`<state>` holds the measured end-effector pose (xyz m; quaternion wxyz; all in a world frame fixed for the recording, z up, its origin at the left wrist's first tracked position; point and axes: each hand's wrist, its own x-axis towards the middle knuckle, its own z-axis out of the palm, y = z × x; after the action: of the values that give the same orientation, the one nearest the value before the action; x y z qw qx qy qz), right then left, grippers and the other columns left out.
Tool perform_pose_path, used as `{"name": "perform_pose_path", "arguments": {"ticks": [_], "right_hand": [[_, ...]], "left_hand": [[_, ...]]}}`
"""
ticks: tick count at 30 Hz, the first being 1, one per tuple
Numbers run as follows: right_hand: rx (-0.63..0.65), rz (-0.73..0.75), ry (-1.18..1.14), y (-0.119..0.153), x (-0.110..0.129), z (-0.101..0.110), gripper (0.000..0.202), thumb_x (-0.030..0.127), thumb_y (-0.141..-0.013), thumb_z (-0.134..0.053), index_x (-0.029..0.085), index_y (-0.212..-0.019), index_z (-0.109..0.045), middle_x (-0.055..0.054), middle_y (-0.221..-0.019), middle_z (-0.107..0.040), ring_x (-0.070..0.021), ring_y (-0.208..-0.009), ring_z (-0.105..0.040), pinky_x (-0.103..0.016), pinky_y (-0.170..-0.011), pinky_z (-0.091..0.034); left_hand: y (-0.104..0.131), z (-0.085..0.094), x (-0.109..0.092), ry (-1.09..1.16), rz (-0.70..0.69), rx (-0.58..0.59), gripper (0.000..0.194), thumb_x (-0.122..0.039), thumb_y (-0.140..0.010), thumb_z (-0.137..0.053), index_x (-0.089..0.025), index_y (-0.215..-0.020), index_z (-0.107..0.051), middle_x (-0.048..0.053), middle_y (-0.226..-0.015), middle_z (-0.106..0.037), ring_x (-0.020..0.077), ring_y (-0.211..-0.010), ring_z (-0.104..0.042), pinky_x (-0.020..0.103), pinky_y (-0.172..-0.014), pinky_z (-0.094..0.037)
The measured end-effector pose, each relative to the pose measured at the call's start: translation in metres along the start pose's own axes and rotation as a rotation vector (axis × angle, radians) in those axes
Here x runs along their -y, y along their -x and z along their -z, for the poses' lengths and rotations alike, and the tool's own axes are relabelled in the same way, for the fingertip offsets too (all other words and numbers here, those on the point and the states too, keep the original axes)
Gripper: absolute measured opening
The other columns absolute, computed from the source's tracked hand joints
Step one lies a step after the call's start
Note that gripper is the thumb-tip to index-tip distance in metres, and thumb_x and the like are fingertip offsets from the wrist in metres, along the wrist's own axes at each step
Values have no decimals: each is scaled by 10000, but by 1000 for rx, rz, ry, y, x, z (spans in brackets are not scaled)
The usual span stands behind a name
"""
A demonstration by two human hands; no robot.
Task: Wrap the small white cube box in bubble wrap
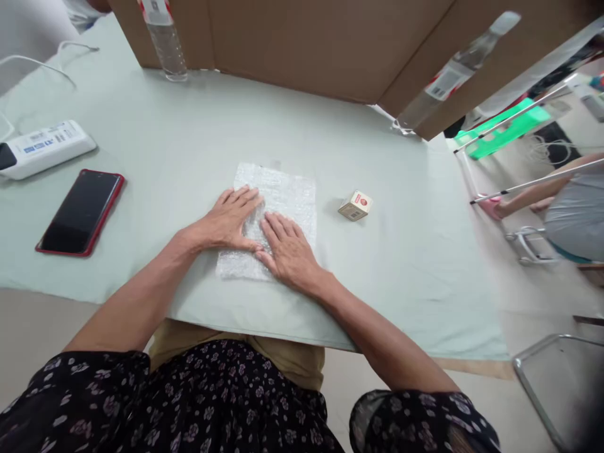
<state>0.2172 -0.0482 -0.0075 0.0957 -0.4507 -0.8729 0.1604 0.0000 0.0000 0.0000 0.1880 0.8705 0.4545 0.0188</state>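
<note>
A sheet of bubble wrap point(287, 195) lies flat on the pale green tablecloth point(189, 145) in front of me. My left hand point(229, 220) rests palm down on the sheet's left half, fingers spread. My right hand point(287, 248) presses flat on the lower middle of the sheet, its fingertips close to the left hand. Neither hand holds anything. A small white and tan box point(355, 206) with a red mark stands on the cloth to the right of the sheet, apart from both hands.
A red-edged phone point(81, 212) and a white power bank point(44, 148) lie at the left. Two water bottles point(165, 38) point(453, 72) stand by a cardboard screen point(306, 44) at the back. Another person sits at the right point(566, 211), beyond the table's edge.
</note>
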Motion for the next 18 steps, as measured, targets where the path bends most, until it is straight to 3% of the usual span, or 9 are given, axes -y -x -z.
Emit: {"name": "perform_pose_path", "arguments": {"ticks": [5, 8, 12, 14, 16, 18], "right_hand": [[48, -47, 120, 65, -13, -1, 754, 571, -1011, -412, 200, -1638, -221, -140, -1704, -274, -333, -1589, -226, -570, -1276, -226], [31, -72, 168, 106, -24, 6, 736, 543, -1015, -430, 231, -1642, -206, -135, -1688, -318, -340, -1561, -302, -577, -1252, -269], [-175, -163, 195, 143, -37, 14, 549, 414, -1032, -455, 270, -1558, -395, -138, -1553, -529, -347, -1434, -500, -576, -1120, -426], [-333, -173, 180, 142, -38, 22, 414, 319, -1022, -492, 286, -1431, -543, -116, -1425, -644, -328, -1335, -595, -548, -1051, -480], [-452, -109, 155, 124, -31, 29, 318, 251, -999, -538, 263, -1303, -633, -110, -1357, -688, -309, -1282, -633, -515, -1027, -501], [-436, -4, 95, 92, -15, 30, 299, 228, -997, -540, 232, -1276, -645, -120, -1393, -669, -288, -1302, -618, -491, -1056, -498]], "left_hand": [[-1, 3, -1, -21, -1, 60, 1209, -816, -747, -617, -122, -1642, -192, 175, -1736, -87, 384, -1605, -34, 530, -1285, -2], [-1, 3, 1, 7, -18, 61, 1214, -808, -736, -645, -146, -1645, -188, 172, -1738, -73, 389, -1604, -21, 546, -1283, 3], [3, 12, 2, 119, -33, 8, 1123, -755, -768, -660, -200, -1638, -218, 150, -1736, -123, 392, -1600, -81, 563, -1288, -60], [6, 19, 2, 205, 0, -91, 939, -662, -861, -608, -222, -1620, -270, 119, -1717, -230, 373, -1584, -181, 546, -1287, -155], [6, 23, 3, 258, 35, -214, 723, -520, -942, -531, -232, -1580, -353, 83, -1668, -364, 332, -1549, -293, 521, -1272, -241], [4, 21, 5, 249, 40, -293, 587, -400, -954, -487, -230, -1515, -456, 61, -1592, -485, 290, -1508, -377, 496, -1254, -292]]}}
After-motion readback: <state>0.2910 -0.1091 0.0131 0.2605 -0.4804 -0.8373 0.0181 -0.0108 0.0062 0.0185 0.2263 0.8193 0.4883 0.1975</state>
